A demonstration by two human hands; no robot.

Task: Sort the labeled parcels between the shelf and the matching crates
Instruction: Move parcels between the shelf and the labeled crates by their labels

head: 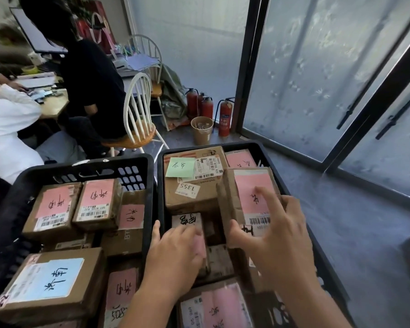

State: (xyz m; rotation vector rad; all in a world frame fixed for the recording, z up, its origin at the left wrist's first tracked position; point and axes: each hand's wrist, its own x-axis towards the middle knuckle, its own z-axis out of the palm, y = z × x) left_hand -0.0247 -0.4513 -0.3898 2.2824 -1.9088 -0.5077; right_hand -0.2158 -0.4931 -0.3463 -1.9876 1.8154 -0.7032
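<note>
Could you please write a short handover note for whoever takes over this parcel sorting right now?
Left hand: down in the right crate, fingers over a small pink-labelled parcel; grip not clear.
Right hand: open, fingers spread against the tilted pink-labelled box, not closed on it.
Left crate: full of labelled boxes, mostly pink, one blue label.
Right crate: also holds a big box with a green note.
Shelf not in view. Left to do: check the labels in the right crate and move any mismatches.

Daylight through frosted windows; edges warped, hands slightly blurred.
</note>
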